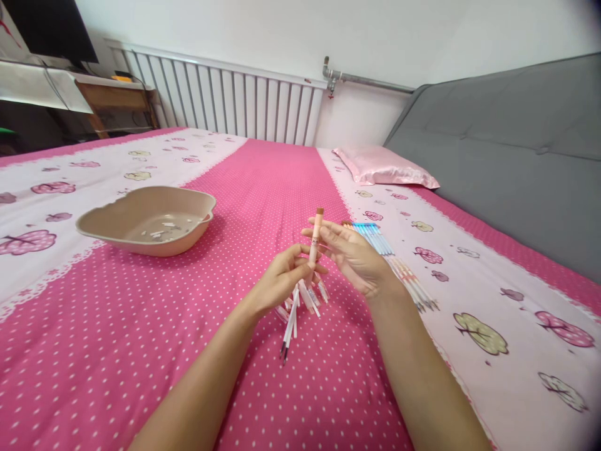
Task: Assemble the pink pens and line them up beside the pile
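Note:
A slim pen (pixel 315 237), peach-pink with a brown end, stands nearly upright between my two hands. My left hand (pixel 286 275) pinches its lower part, while the thumb and fingers of my right hand (pixel 359 257) grip it higher up, below the brown end. Under my hands several clear and pink pen parts (pixel 306 297) lie loosely on the bed. White pen refills (pixel 290 326) with dark tips stick out from this pile towards me. To the right of my right hand lie a row of blue pens (pixel 374 238) and a row of pale orange-and-white pens (pixel 416 285), partly covered by my wrist.
A beige plastic basin (pixel 145 245) with small white pieces inside sits on the left of the pink dotted bedsheet (pixel 244 188). A pink pillow (pixel 385 168) lies by the grey headboard (pixel 507 144). Behind the bed are a white radiator (pixel 225 94) and a desk (pixel 113 97).

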{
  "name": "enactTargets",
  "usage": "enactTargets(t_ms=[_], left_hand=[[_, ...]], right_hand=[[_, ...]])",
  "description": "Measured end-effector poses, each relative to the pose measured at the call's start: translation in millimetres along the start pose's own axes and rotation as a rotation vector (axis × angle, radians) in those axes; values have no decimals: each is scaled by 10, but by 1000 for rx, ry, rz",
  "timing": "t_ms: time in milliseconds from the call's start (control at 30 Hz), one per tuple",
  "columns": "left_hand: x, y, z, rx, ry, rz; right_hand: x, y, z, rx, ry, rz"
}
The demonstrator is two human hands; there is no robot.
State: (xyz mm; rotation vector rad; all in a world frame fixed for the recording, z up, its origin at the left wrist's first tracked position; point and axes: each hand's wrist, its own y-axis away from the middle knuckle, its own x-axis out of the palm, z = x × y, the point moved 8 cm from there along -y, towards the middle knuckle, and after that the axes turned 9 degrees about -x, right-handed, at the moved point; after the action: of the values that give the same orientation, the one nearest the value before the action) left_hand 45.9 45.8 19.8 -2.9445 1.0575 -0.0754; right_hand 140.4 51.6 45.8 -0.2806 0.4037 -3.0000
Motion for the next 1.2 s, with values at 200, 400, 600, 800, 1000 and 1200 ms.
enactTargets(t_ms=[200, 400, 600, 800, 1000, 1200], left_hand=[[-18, 8, -6, -6, 43, -27], [-11, 7, -2, -18, 62, -34], [-5, 12, -8, -19, 46, -25], [10, 10, -19, -6, -6, -1], [25, 2, -10, 23, 19, 32], [49, 26, -8, -31, 135, 97]], right_hand=[[49, 17, 11, 31, 3, 52], [37, 16, 6, 27, -13, 32], [-16, 8, -18, 19, -19, -16], [-57, -9, -45, 15, -12, -36], [-74, -4, -16, -16, 7, -51], [51, 30, 35, 6, -36, 45]])
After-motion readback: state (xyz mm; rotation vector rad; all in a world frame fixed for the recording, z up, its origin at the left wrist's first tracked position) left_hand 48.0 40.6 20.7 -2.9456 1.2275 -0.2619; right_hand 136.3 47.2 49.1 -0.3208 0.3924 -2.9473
